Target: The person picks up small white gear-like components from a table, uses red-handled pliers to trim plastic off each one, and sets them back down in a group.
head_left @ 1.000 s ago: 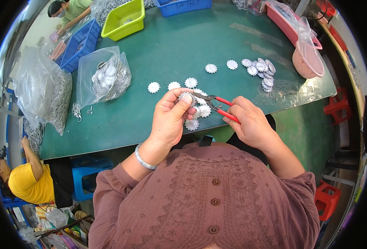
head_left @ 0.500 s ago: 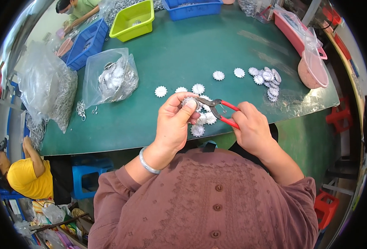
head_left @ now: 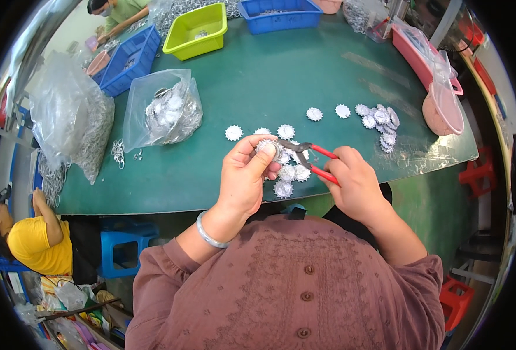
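Note:
Between the thumb and fingers of my left hand is a round silver disc with a toothed edge. My right hand is closed around the red handles of a pair of pliers. The dark jaws of the pliers meet the disc's rim beside my left thumb; the exact grip is too small to make out. Several similar toothed discs lie on the green table under and around my hands, partly hidden by them. Two single discs lie farther off, and a loose pile of discs is to the right.
On the left stand a clear bag of discs and a larger bag of metal rings. Blue bins, a yellow-green bin and pink containers line the table. A person in yellow sits at left; another is far left.
The table and its contents have shifted slightly right and down in the view. My hands keep the same hold on the disc and pliers; the pliers' handles look slightly further apart.

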The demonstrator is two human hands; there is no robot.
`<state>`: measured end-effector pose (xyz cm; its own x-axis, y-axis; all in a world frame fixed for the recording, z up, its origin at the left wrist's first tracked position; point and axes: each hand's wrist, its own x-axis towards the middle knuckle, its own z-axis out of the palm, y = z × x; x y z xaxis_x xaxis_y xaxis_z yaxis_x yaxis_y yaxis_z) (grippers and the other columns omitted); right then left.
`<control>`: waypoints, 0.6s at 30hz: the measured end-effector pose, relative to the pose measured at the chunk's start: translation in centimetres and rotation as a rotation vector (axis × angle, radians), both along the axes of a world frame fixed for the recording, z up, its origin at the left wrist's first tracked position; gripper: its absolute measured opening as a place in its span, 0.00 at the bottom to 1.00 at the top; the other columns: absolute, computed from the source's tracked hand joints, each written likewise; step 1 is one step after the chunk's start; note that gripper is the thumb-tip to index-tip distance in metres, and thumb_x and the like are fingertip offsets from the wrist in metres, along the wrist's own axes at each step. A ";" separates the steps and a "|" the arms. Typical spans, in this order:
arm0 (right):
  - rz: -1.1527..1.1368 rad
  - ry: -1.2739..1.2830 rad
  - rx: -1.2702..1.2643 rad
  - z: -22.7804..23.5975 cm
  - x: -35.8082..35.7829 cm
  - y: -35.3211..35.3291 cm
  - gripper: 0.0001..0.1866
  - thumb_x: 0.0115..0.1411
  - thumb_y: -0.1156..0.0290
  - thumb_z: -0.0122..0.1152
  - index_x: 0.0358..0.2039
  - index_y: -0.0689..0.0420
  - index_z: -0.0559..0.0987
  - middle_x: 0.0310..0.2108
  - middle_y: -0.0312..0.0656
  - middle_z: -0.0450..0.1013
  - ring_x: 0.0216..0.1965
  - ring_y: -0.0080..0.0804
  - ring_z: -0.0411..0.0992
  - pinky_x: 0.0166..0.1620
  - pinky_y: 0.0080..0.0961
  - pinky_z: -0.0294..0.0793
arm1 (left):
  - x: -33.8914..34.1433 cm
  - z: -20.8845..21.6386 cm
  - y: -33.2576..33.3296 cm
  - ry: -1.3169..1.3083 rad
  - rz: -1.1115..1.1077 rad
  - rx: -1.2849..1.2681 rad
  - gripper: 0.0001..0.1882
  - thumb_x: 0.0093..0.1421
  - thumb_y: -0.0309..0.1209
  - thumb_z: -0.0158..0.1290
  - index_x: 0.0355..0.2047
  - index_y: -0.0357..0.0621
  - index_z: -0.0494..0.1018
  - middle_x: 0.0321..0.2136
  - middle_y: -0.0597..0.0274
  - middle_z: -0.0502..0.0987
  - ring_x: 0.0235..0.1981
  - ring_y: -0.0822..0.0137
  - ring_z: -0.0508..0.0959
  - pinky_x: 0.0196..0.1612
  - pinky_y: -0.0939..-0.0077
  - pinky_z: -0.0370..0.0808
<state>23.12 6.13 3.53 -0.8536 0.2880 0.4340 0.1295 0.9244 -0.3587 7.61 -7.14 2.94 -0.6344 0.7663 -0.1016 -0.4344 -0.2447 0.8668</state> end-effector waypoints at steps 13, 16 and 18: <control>-0.260 0.091 -0.267 0.2 4.4 4.8 0.05 0.54 0.75 0.51 0.28 0.64 0.69 0.28 0.45 0.63 0.29 0.40 0.63 0.32 0.27 0.63 | -1.4 0.8 -2.0 -0.033 0.115 0.107 0.07 0.58 0.26 0.47 0.38 0.41 0.68 0.31 0.60 0.73 0.30 0.67 0.77 0.32 0.77 0.76; -0.319 0.112 -0.226 0.1 5.0 6.0 0.05 0.55 0.75 0.50 0.30 0.64 0.70 0.29 0.44 0.63 0.28 0.36 0.63 0.33 0.25 0.63 | -1.6 1.0 -2.6 -0.022 0.164 0.109 0.07 0.58 0.25 0.47 0.38 0.41 0.68 0.31 0.59 0.73 0.30 0.66 0.77 0.32 0.77 0.76; -0.304 0.136 -0.204 -0.7 5.2 7.6 0.06 0.56 0.76 0.49 0.31 0.65 0.70 0.29 0.43 0.64 0.30 0.35 0.64 0.34 0.24 0.63 | -1.5 0.8 -3.1 -0.020 0.228 0.132 0.08 0.57 0.25 0.48 0.38 0.41 0.68 0.29 0.61 0.73 0.27 0.69 0.76 0.30 0.77 0.76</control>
